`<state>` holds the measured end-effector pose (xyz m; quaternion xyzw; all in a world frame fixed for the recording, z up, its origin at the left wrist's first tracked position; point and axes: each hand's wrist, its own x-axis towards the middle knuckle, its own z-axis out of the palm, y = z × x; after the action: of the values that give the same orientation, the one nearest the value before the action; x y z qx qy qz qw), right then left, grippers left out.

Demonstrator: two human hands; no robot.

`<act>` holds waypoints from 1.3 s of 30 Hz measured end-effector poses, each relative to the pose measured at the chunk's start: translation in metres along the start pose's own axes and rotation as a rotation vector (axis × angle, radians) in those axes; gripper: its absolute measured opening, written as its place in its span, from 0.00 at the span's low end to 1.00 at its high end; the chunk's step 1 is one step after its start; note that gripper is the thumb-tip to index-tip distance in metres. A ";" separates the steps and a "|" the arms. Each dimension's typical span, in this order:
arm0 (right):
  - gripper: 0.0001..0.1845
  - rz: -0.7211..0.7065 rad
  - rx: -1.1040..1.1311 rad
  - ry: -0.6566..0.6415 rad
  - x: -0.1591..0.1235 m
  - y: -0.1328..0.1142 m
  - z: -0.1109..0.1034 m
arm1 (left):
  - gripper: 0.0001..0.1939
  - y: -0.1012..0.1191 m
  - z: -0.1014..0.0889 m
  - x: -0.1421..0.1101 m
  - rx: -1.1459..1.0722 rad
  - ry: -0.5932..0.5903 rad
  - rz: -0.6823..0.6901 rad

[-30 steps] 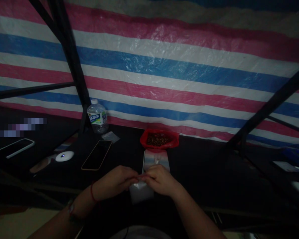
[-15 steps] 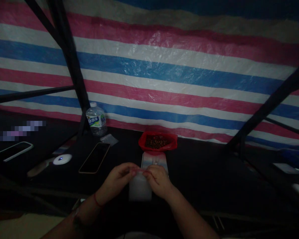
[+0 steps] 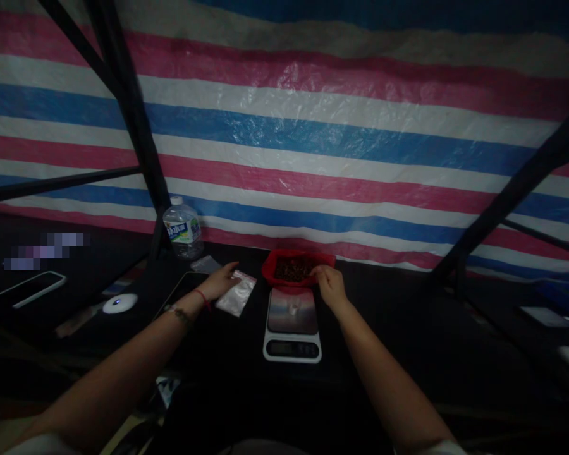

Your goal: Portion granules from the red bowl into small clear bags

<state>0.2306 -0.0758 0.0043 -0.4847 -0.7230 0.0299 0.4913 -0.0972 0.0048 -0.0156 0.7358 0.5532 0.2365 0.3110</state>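
Observation:
My left hand holds a small clear plastic zip bag by its upper left corner, low over the dark table. My right hand is at the right side of an open red bag, its fingertips drawn together at the rim beside the small dark brown pieces inside. Whether anything is between those fingertips is hidden. In front of the red bag lies a white kitchen scale with a shiny weighing plate and a dark display. A small clear object, perhaps a reflection, shows on the plate.
A large clear bottle stands at the back left, with another clear bag by it. My left forearm partly covers a phone. Further left are a white oval device and another phone. Striped sheeting hangs behind dark frame bars.
My hands have parted from above the scale. The left has carried the zip bag left and forward; the right has moved forward to the red bag. The scale's front is uncovered.

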 end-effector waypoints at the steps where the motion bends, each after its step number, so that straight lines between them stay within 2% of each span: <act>1: 0.26 -0.001 -0.010 0.003 -0.004 0.005 0.003 | 0.33 -0.006 0.001 0.012 0.133 0.003 0.007; 3: 0.26 0.007 -0.012 0.004 -0.014 0.011 0.009 | 0.31 -0.014 0.007 0.027 0.352 0.064 0.022; 6: 0.25 0.003 0.014 -0.009 -0.027 0.013 0.014 | 0.27 -0.016 0.022 0.032 0.513 0.121 0.158; 9: 0.24 -0.006 0.032 -0.015 -0.031 0.012 0.014 | 0.28 -0.018 0.041 0.029 0.621 0.021 0.279; 13: 0.25 0.027 0.035 -0.019 -0.030 0.012 0.011 | 0.33 -0.025 0.057 0.027 0.668 -0.068 0.182; 19: 0.26 0.059 0.041 0.011 -0.030 0.010 0.008 | 0.38 -0.024 0.058 0.021 0.704 -0.053 0.190; 24: 0.26 0.077 0.043 0.007 -0.031 0.012 0.007 | 0.38 -0.025 0.060 0.022 0.691 -0.053 0.156; 30: 0.26 0.046 0.048 0.009 -0.030 0.011 0.008 | 0.39 -0.030 0.063 0.026 0.698 -0.048 0.191; 39: 0.23 0.014 0.045 -0.047 -0.032 0.009 0.008 | 0.32 -0.028 0.059 0.022 0.680 -0.055 0.154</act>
<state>0.2321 -0.0908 -0.0265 -0.4777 -0.7301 0.0608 0.4848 -0.0687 0.0196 -0.0766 0.8428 0.5347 0.0415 0.0441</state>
